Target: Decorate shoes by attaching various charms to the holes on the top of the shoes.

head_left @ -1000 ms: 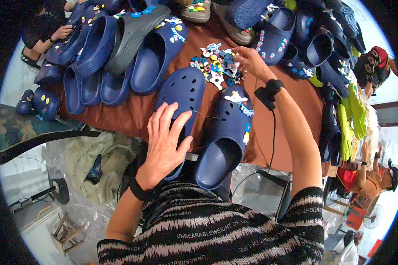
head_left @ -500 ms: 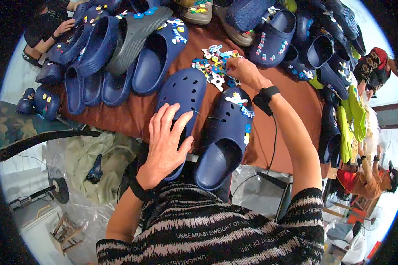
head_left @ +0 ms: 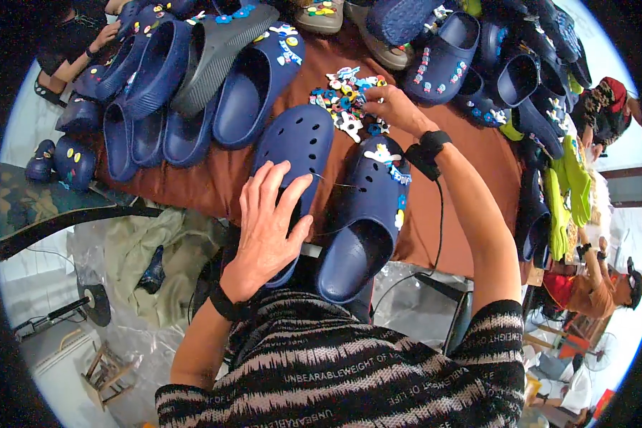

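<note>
My left hand (head_left: 267, 232) lies with fingers spread over the opening of a plain navy clog (head_left: 297, 139), whose holes carry no charms. Beside it on the right rests the matching navy clog (head_left: 357, 264), decorated with a white figure, lettering, and blue and yellow charms. My right hand (head_left: 396, 108) reaches to the right edge of a heap of colourful shoe charms (head_left: 346, 100). Its thumb and forefinger are pinched together; whatever is between them is too small to make out. Both clogs have their heels toward me at the table's near edge.
Navy clogs (head_left: 242, 100) stand in a row at the left, with a grey clog (head_left: 221, 57) leaning on top. More decorated clogs (head_left: 446, 64) crowd the far right, beside lime-green ones (head_left: 571, 182). A brown cloth (head_left: 464, 185) covers the table. Other people work at both sides.
My right hand has shifted slightly up and left at the charm heap, and a few charms there lie differently. My left hand stays on the plain clog.
</note>
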`<move>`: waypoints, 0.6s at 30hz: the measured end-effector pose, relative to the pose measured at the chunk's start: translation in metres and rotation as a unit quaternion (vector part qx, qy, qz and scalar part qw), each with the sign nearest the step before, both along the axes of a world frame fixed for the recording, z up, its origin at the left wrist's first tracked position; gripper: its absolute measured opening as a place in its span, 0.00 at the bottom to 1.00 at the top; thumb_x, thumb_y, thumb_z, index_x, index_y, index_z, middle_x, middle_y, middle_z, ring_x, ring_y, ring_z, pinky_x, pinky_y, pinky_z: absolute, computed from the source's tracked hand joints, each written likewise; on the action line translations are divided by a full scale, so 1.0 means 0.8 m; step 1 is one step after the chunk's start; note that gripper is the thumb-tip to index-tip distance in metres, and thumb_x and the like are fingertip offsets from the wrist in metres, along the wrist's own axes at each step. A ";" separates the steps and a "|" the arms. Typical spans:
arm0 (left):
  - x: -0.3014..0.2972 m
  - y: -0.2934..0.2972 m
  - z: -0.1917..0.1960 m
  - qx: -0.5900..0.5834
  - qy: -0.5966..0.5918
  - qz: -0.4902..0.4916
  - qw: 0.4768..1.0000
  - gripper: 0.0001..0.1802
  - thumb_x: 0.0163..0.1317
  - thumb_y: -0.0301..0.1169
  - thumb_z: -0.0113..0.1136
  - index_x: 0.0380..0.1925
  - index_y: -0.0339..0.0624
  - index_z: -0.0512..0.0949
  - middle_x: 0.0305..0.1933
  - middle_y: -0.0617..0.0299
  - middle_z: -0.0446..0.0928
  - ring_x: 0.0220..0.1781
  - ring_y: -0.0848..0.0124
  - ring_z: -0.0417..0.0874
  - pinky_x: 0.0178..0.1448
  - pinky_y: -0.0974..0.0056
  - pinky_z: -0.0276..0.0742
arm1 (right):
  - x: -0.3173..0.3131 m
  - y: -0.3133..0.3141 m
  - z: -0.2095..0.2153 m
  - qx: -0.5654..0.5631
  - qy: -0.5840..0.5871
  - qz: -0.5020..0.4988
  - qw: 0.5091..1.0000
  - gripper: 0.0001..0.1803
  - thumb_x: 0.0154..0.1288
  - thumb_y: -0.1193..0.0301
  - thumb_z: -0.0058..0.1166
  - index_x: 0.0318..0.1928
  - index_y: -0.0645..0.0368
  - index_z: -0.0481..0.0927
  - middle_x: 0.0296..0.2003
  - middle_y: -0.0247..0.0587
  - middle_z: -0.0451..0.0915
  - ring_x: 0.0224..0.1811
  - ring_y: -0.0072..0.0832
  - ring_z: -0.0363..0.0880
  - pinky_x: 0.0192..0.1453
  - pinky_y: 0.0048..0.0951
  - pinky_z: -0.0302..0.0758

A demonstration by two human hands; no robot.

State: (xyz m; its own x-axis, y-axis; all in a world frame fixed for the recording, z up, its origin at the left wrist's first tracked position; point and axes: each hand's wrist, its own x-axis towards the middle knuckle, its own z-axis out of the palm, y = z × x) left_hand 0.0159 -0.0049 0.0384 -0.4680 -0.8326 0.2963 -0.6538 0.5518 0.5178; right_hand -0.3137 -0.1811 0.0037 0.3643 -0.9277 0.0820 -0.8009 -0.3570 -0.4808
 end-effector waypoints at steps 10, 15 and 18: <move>0.000 0.000 0.000 -0.007 0.005 -0.001 1.000 0.38 0.54 0.28 0.69 0.66 0.49 0.68 0.73 0.48 0.59 0.76 0.45 0.57 0.76 0.43 0.55 | -0.013 0.010 0.011 0.066 -0.066 -0.052 0.994 0.12 0.66 0.67 0.58 0.40 0.64 0.82 0.30 0.52 0.82 0.32 0.41 0.82 0.40 0.42 0.77; 0.000 0.001 0.002 -0.004 0.000 0.004 1.000 0.38 0.54 0.29 0.69 0.66 0.49 0.68 0.73 0.49 0.59 0.75 0.45 0.57 0.76 0.43 0.55 | 0.008 0.018 0.011 0.016 0.070 -0.067 0.995 0.16 0.66 0.69 0.58 0.51 0.60 0.81 0.40 0.59 0.84 0.46 0.51 0.84 0.52 0.45 0.77; -0.001 0.001 0.002 -0.002 -0.001 0.003 1.000 0.38 0.54 0.29 0.69 0.66 0.49 0.68 0.72 0.49 0.59 0.76 0.45 0.57 0.76 0.43 0.54 | 0.017 0.016 0.014 -0.004 0.136 -0.049 0.989 0.17 0.65 0.68 0.59 0.54 0.55 0.80 0.38 0.55 0.85 0.45 0.51 0.84 0.50 0.48 0.78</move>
